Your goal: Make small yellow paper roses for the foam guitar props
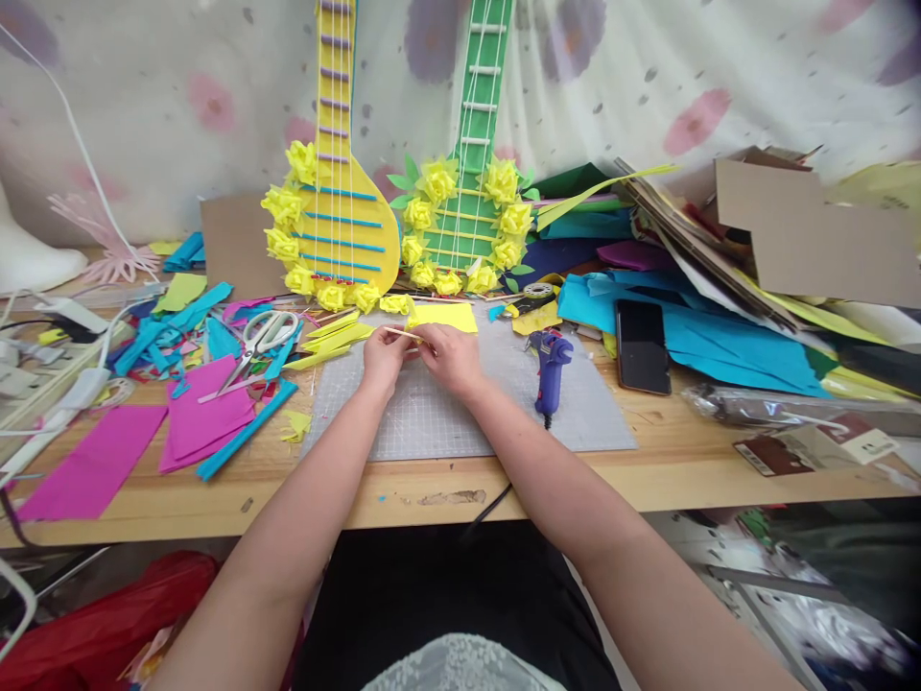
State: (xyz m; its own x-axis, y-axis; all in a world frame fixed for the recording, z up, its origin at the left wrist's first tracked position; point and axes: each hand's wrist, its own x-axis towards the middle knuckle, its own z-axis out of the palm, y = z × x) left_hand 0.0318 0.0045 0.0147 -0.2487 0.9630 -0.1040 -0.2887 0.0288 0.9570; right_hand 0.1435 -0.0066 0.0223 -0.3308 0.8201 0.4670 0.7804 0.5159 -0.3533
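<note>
My left hand (384, 360) and my right hand (453, 357) meet over the grey cutting mat (403, 427). Both have closed fingers around a thin wooden stick (401, 333), which runs between them. Just behind my right hand lies a yellow paper rectangle (450, 317), its near part hidden by the fingers. Folded yellow paper strips (335, 338) rest to the left of my left hand. A purple glue gun (551, 374) stands on the mat to the right, apart from my hands.
Behind the mat lean a yellow paper guitar (366, 216) and a green one (467, 206), edged with yellow flowers. Scissors (263, 336), magenta sheets (208, 413) and blue scraps lie left. A phone (643, 345), blue paper (734, 331) and stacked cardboard (784, 226) are right.
</note>
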